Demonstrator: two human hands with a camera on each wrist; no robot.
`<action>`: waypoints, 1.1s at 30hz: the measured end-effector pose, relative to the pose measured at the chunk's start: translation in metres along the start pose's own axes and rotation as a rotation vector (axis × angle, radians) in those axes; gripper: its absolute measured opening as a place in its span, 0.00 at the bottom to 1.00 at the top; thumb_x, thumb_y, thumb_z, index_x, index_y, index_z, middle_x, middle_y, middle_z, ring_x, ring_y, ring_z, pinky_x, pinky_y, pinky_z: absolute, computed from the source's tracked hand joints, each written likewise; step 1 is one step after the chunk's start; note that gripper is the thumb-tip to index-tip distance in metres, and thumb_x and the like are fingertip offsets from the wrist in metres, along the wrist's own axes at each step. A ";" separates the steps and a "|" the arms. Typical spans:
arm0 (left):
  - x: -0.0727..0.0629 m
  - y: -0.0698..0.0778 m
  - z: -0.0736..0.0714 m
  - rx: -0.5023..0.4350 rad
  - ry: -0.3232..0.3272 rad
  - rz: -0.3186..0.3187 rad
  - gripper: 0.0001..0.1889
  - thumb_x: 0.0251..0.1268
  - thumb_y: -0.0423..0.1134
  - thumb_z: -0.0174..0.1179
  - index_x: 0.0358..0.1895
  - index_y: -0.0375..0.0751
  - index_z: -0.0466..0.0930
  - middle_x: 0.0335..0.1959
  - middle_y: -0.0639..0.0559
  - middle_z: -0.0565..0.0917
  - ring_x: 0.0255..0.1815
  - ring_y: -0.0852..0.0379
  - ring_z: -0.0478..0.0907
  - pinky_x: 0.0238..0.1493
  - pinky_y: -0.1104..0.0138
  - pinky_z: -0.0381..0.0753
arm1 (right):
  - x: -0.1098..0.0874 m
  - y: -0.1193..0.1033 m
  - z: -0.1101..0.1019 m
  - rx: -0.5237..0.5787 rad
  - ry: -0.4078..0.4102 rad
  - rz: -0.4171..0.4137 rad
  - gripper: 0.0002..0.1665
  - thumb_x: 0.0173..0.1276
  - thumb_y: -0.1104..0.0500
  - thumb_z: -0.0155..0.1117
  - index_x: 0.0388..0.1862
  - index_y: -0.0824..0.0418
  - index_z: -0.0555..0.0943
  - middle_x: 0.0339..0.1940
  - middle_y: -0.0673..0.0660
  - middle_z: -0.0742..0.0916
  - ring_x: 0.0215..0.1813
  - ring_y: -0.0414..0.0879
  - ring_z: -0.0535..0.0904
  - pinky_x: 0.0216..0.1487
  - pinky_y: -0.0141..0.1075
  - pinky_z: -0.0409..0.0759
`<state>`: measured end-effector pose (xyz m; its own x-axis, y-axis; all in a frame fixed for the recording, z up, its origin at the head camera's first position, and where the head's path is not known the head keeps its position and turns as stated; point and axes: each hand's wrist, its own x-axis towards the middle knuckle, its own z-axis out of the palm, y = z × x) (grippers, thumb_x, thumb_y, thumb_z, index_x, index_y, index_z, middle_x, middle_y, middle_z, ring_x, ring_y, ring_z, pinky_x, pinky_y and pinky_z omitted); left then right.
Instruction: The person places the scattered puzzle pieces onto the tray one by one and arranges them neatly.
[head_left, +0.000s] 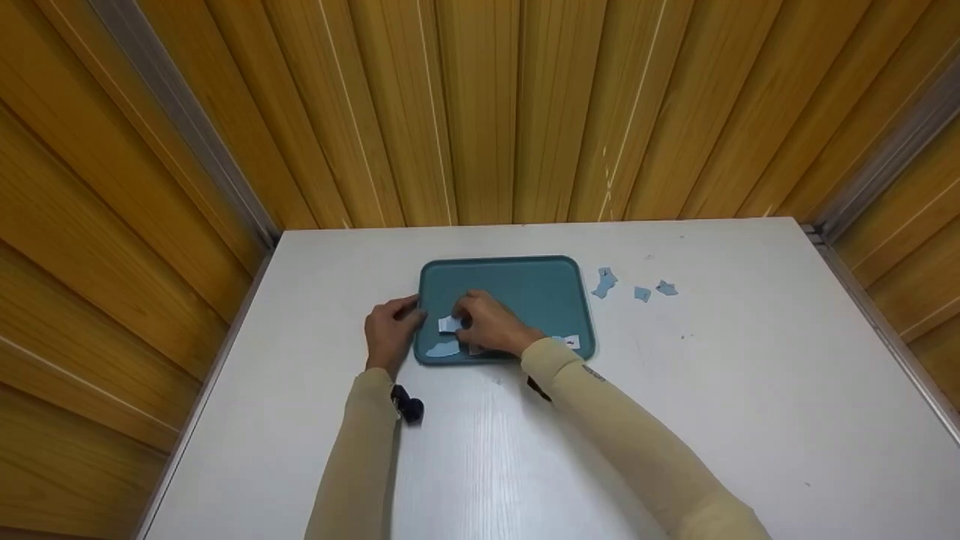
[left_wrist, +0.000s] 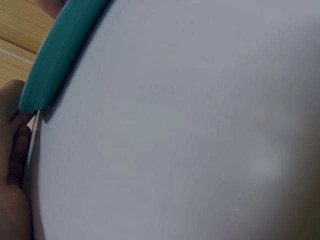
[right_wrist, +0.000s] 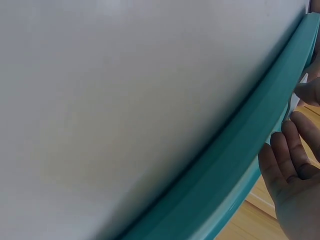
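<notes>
A teal tray (head_left: 517, 285) lies on the white table, holding several torn pale-blue paper pieces. My left hand (head_left: 390, 334) grips the tray's left rim; in the left wrist view, that hand (left_wrist: 12, 160) is partly cut off beside the rim. Over the tray's front left, my right hand (head_left: 491, 324) pinches a paper piece (head_left: 448, 325) between thumb and finger. In the right wrist view the right hand (right_wrist: 297, 175) shows above the tray edge (right_wrist: 225, 170). Another blue piece (head_left: 442, 349) lies at the tray's front left corner. More scraps are partly hidden under the right forearm.
Right of the tray, on the table (head_left: 712, 420), lie a larger torn piece (head_left: 604, 283) and two small pieces (head_left: 642, 294). A printed scrap (head_left: 572, 342) sits at the tray's front right. Wood-patterned panels (head_left: 480, 112) rise behind and beside the table.
</notes>
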<state>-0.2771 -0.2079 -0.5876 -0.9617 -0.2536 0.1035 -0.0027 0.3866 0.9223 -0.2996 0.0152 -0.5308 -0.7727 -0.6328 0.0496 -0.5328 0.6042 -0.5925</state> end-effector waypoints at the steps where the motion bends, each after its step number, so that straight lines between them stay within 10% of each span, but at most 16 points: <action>1: 0.000 0.000 0.000 0.003 -0.001 0.004 0.17 0.70 0.37 0.71 0.60 0.44 0.90 0.56 0.51 0.89 0.59 0.53 0.83 0.62 0.57 0.82 | 0.001 -0.001 0.001 0.001 0.000 -0.002 0.20 0.69 0.63 0.74 0.58 0.67 0.85 0.52 0.58 0.82 0.54 0.49 0.79 0.57 0.42 0.83; 33: 0.000 -0.001 0.001 0.029 0.011 0.009 0.17 0.70 0.40 0.72 0.60 0.47 0.90 0.53 0.55 0.89 0.58 0.56 0.82 0.63 0.58 0.80 | 0.010 -0.005 0.010 -0.045 0.005 -0.028 0.18 0.70 0.63 0.74 0.57 0.67 0.86 0.54 0.61 0.84 0.57 0.53 0.80 0.62 0.46 0.81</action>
<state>-0.2779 -0.2072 -0.5886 -0.9587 -0.2597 0.1161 -0.0020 0.4144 0.9101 -0.3012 0.0016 -0.5355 -0.7591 -0.6472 0.0698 -0.5691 0.6078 -0.5538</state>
